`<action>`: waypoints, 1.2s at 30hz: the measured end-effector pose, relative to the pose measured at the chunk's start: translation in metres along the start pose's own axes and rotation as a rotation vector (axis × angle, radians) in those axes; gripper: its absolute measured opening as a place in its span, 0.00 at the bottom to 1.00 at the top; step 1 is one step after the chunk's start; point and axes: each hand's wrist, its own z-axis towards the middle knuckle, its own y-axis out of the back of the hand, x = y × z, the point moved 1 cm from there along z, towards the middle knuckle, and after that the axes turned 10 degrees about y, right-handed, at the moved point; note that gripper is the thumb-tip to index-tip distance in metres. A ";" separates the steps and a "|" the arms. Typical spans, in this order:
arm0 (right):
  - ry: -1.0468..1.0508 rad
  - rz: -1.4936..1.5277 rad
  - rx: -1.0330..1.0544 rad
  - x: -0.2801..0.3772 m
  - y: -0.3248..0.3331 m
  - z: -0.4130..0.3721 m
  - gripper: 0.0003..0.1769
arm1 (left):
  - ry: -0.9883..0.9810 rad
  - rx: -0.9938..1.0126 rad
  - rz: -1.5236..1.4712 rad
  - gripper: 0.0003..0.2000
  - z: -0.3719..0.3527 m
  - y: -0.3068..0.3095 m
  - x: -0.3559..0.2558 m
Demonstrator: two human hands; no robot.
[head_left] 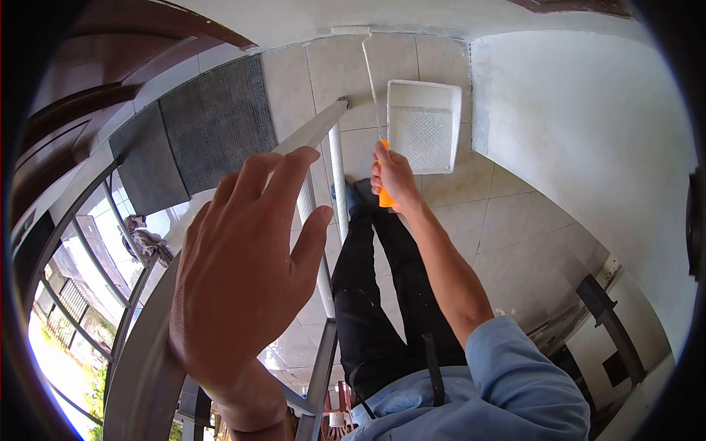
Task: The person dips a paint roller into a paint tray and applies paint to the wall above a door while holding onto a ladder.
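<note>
My right hand (396,178) is wrapped around the orange handle of a paint roller (385,195). Its thin wire frame reaches forward, and the white roller sleeve (350,31) lies along the foot of the far wall. Just right of the wire frame sits a white paint tray (457,132) on the tiles, coated inside with white paint. Close to the camera is my left hand (246,264), back up, fingers stretched and slightly bent, holding nothing. It is over the grey metal of a ladder (312,131); whether the palm touches it is hidden.
The ladder's legs stand left of my legs (390,287). Dark mats (217,110) lie on the tiled floor at the left, near a brown door (118,59). A crumpled cloth (147,239) is by the window bars. A white wall (581,140) runs along the right.
</note>
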 end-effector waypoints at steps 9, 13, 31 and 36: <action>0.071 -0.099 0.080 -0.030 0.046 0.007 0.21 | 0.006 0.012 0.017 0.19 0.001 0.000 0.001; 0.017 -0.158 0.064 -0.031 0.064 0.002 0.21 | 0.008 0.033 0.025 0.19 0.001 0.002 0.000; 0.056 -0.308 0.076 -0.016 0.080 0.042 0.21 | 0.044 0.079 -0.024 0.19 0.003 0.000 0.001; 0.021 -0.293 0.073 -0.028 0.095 0.010 0.21 | 0.018 0.039 0.012 0.19 0.002 0.000 0.000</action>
